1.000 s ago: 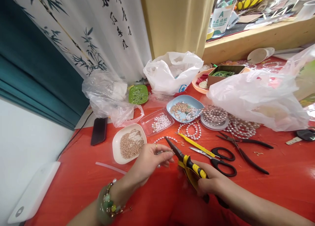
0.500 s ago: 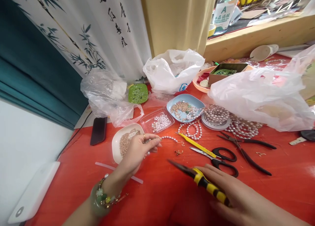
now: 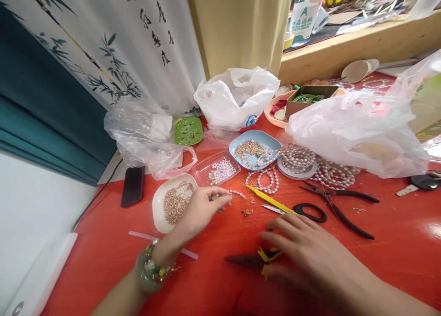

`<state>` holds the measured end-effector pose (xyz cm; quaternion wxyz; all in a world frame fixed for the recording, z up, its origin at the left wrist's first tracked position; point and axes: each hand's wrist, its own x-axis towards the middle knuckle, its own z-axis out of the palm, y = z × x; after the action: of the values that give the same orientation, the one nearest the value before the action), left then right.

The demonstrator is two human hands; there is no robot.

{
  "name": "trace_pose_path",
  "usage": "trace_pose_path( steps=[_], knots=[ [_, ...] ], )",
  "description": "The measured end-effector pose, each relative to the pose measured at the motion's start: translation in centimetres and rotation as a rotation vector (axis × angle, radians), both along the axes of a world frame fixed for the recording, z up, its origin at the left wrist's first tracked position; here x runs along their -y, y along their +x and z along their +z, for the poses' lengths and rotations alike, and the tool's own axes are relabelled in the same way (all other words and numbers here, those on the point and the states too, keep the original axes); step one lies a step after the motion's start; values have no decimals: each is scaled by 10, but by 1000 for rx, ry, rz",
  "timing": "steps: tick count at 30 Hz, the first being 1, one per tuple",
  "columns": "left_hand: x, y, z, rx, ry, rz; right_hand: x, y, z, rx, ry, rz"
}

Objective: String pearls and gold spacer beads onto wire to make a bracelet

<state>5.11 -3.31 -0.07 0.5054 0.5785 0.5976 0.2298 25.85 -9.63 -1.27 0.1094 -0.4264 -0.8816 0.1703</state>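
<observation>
My left hand point(image 3: 200, 208) is closed, thumb and fingers pinching a short strand of pearl beads point(image 3: 237, 194) whose end trails to the right onto the red table. It is beside a cream dish point(image 3: 158, 210) of small gold beads. My right hand point(image 3: 299, 247) is over a pair of pliers point(image 3: 244, 261) with yellow-and-black handles, its fingers spread apart. The pliers' dark jaws point left, low at the table, blurred; the hand hides most of the handles. Just beyond that hand are yellow tweezers point(image 3: 267, 197) and black-handled scissors point(image 3: 312, 212), partly covered by it.
Behind the left hand stand a clear tray point(image 3: 201, 173) of white pearls and a blue dish point(image 3: 236, 146) of mixed beads. Pearl strands point(image 3: 339, 176) and black pliers point(image 3: 351, 217) lie to the right. Plastic bags point(image 3: 237, 102) line the back; a phone point(image 3: 132, 187) lies left.
My right hand has lowered the yellow-and-black pliers toward the table and spread its fingers from around the handles. The left hand keeps its pinch on the strand; the view has shifted slightly.
</observation>
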Motion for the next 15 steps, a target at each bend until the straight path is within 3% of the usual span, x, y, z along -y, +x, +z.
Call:
trace_pose_path(
  steps=[3,10,15],
  knots=[
    [1,1,-3,-52,36,-18,-21,-7,6,57,16,-56],
    [0,-3,-2,-34,32,1,-49,-22,-8,-7,-15,32],
    [-1,-3,-2,68,-28,27,-62,-13,-2,-416,-352,-130]
  ],
)
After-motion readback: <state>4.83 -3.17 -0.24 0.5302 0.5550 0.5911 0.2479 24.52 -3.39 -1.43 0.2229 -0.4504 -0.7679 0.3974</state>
